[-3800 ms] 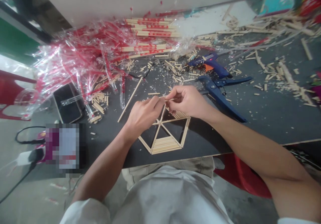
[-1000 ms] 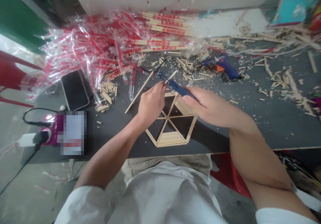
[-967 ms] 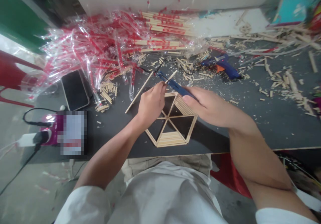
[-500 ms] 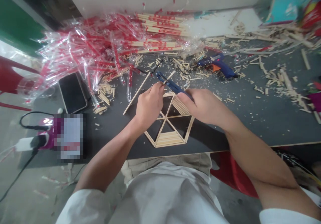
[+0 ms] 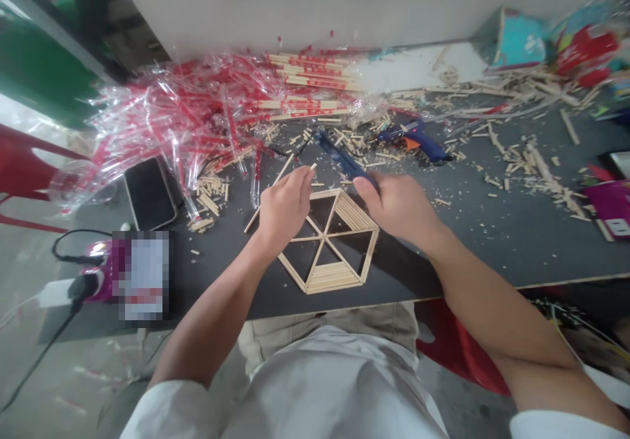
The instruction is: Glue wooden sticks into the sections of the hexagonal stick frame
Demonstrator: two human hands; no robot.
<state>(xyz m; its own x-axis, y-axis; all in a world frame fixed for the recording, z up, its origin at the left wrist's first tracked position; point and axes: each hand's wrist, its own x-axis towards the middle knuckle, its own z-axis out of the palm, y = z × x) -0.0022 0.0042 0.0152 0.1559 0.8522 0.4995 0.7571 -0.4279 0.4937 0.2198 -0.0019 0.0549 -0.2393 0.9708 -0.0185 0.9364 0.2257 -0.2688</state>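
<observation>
My left hand (image 5: 285, 206) is closed on a short wooden stick (image 5: 313, 167), whose pale end pokes out past the fingertips. In my right hand (image 5: 401, 206) are blue cutting pliers (image 5: 342, 158), pointing up and to the left, apart from the stick. Below and between both hands lies a hexagonal frame of wooden sticks (image 5: 335, 287) with spokes meeting at its middle. Two of its wedges are partly filled with rows of sticks, at the near side and upper right. Another long stick (image 5: 252, 220) lies on the table, partly hidden by my left hand.
A blue glue gun (image 5: 428, 144) lies beyond my right hand amid scattered stick offcuts (image 5: 531, 160). Red and clear wrappers (image 5: 197, 98) and packed chopsticks (image 5: 315, 83) are heaped at the back left. A phone (image 5: 150, 193) and a purple power socket (image 5: 101, 271) sit left.
My left hand has drawn left and down, away from the pliers, with the stick. The stick now shows only a short end. The pliers stay in my right hand.
</observation>
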